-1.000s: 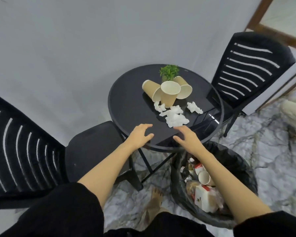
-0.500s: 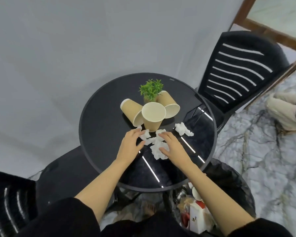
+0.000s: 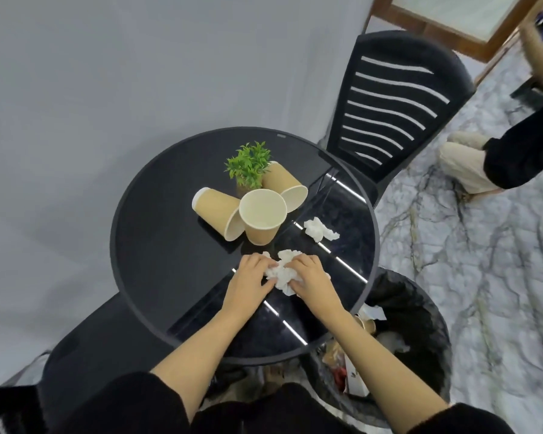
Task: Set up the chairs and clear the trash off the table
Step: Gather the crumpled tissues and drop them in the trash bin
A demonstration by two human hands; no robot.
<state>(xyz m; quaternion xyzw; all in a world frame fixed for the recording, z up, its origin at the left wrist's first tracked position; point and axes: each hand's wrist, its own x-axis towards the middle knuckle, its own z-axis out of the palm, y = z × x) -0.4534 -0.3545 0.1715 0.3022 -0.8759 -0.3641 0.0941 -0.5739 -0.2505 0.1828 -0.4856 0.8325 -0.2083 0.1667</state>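
On the round black glass table (image 3: 157,245), my left hand (image 3: 248,280) and my right hand (image 3: 311,277) press together around a bunch of crumpled white tissues (image 3: 282,270). A separate crumpled tissue (image 3: 320,230) lies to the right. Three brown paper cups stand behind: one upright (image 3: 262,217), one on its side at left (image 3: 217,211), one tipped at right (image 3: 286,183). A small green plant (image 3: 248,164) sits among them. One black slatted chair (image 3: 398,101) stands at the far right, another chair's seat (image 3: 101,346) at the near left.
A black-lined trash bin (image 3: 420,324) with cups and cartons inside stands below the table's right edge. A person (image 3: 499,158) crouches on the marble floor at right. A grey wall lies behind the table, and a wooden-framed panel (image 3: 452,23) at top right.
Both hands have moved forward over the table and closed in from either side on the pile of tissues, bunching it together. The view has shifted closer above the table.
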